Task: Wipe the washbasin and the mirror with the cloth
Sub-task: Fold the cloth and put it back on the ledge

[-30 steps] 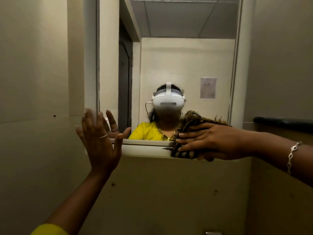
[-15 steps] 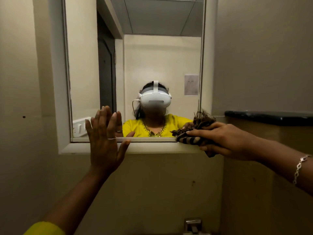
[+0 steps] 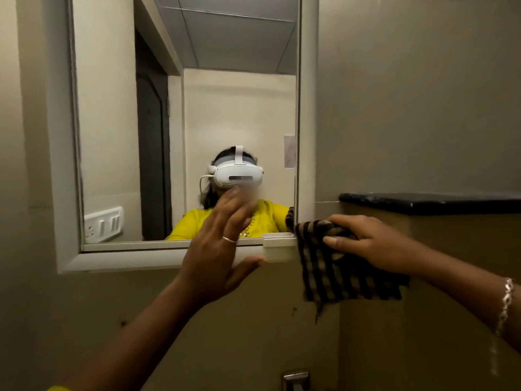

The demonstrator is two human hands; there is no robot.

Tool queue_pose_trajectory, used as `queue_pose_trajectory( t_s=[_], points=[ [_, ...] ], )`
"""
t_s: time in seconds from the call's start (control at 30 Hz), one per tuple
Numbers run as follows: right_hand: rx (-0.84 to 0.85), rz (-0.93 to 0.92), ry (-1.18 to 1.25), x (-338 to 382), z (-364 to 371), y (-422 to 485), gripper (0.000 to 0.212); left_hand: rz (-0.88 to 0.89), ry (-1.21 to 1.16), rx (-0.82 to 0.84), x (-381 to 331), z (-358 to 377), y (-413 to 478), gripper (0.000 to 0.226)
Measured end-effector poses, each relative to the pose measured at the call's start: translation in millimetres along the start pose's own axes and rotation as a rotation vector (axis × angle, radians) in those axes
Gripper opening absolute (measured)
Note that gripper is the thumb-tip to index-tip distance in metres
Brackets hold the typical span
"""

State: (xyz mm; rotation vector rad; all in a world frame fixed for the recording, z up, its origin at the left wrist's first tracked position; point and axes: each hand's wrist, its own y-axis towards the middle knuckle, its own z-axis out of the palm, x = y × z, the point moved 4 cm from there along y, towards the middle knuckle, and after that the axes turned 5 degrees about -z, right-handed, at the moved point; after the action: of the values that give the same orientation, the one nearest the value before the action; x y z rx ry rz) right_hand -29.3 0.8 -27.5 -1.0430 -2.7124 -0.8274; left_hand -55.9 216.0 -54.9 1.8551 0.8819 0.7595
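Note:
The mirror (image 3: 118, 122) hangs on the wall in a pale frame (image 3: 169, 259). My right hand (image 3: 363, 244) grips a dark checked cloth (image 3: 338, 277) at the frame's lower right corner, and most of the cloth hangs down below the frame. My left hand (image 3: 220, 249) is raised flat with fingers apart in front of the mirror's lower edge, holding nothing. The washbasin is out of view.
A black ledge (image 3: 428, 201) juts from the wall on the right, just above my right hand. The top of a metal tap (image 3: 296, 379) shows at the bottom edge. Reflected in the mirror are a person wearing a headset, a dark door and a switch plate.
My right hand has slid the cloth right along the frame's bottom edge to its lower right corner, and the cloth now hangs loose. My left hand has moved right, toward the middle.

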Motion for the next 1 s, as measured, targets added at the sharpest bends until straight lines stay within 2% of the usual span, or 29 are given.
queue_pose_trajectory(
  t_s=[0.1, 0.2, 0.27, 0.33, 0.43, 0.53, 0.67, 0.83, 1.0],
  points=[
    [0.049, 0.107, 0.337, -7.5, -6.0, -11.0, 0.015, -0.111, -0.258, 0.16, -29.8, 14.6, 16.6, 0.067],
    [0.063, 0.145, 0.583, -13.1, -9.4, -18.8, 0.025, -0.36, -0.604, 0.328, -52.4, 26.7, 30.4, 0.071],
    [0.061, 0.151, 0.719, -16.9, -14.7, -24.1, 0.034, -0.535, -0.828, 0.464, -58.9, 36.5, 36.2, 0.066],
    [0.068, 0.149, 0.793, -17.8, -20.7, -29.3, 0.035, -0.662, -0.952, 0.551, -62.9, 39.9, 41.3, 0.057],
    [0.07, 0.118, 0.749, -15.8, -30.3, -37.0, 0.032, -0.717, -0.973, 0.63, -73.0, 34.9, 52.0, 0.035],
    [0.042, 0.103, 0.558, -12.6, -40.2, -45.3, 0.039, -0.736, -0.951, 0.626, -80.5, 32.2, 65.6, 0.017],
    [0.044, 0.144, 0.327, -10.7, -45.8, -56.1, 0.052, -0.742, -0.931, 0.627, -101.7, 30.7, 79.5, 0.017],
    [0.04, 0.203, 0.261, -19.4, -69.3, -78.2, 0.013, -0.767, -0.955, 0.614, -114.9, 19.6, 91.7, 0.012],
    [0.003, 0.204, 0.383, -16.1, -105.7, -87.2, 0.015, -0.743, -0.911, 0.745, -128.9, 8.6, 107.9, 0.029]
  ],
)
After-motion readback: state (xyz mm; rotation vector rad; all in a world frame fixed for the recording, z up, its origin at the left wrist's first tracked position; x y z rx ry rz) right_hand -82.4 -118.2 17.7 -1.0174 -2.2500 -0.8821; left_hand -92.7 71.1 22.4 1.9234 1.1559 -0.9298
